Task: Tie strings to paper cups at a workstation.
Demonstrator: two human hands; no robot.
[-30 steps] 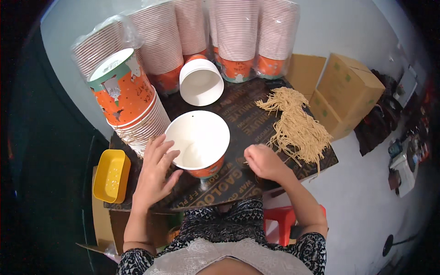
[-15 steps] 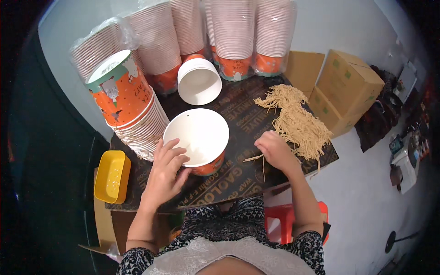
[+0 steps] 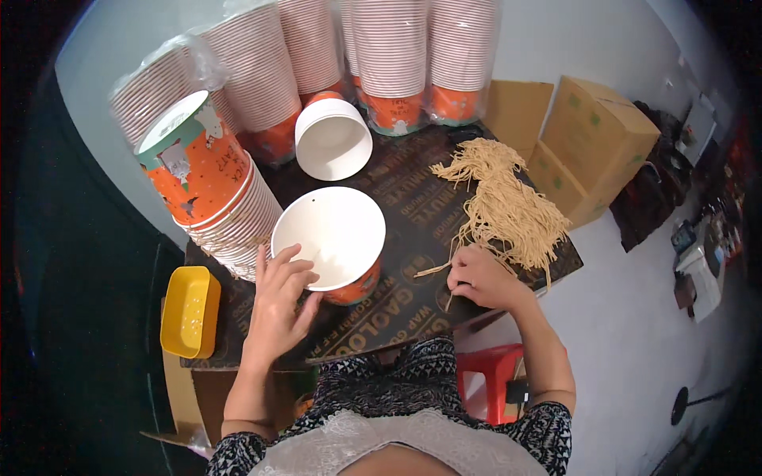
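A white-lined paper bucket (image 3: 330,238) with an orange printed outside stands upright in front of me. My left hand (image 3: 279,301) is at its near-left rim, fingers spread over the edge and thumb low on the outer side. On the right, my right hand (image 3: 482,278) is closed in a pinch on a thin tan cord (image 3: 432,271). Loose ends of it stick out to the left and below the fingers; the pinch itself is partly hidden. Just beyond that hand lies a heap of tan twisted cords (image 3: 512,214).
A tall nested bucket stack (image 3: 194,170) leans at the left, beside a yellow tub (image 3: 190,313) holding small pale bits. Another bucket (image 3: 333,143) lies tipped behind. Wrapped bucket stacks (image 3: 389,55) line the wall. Cardboard boxes (image 3: 595,143) stand right of the dark table (image 3: 397,309).
My right hand has shifted slightly down and right with the cord, its knuckles turned. My left hand stays at the bucket rim. The whole view has shifted a little.
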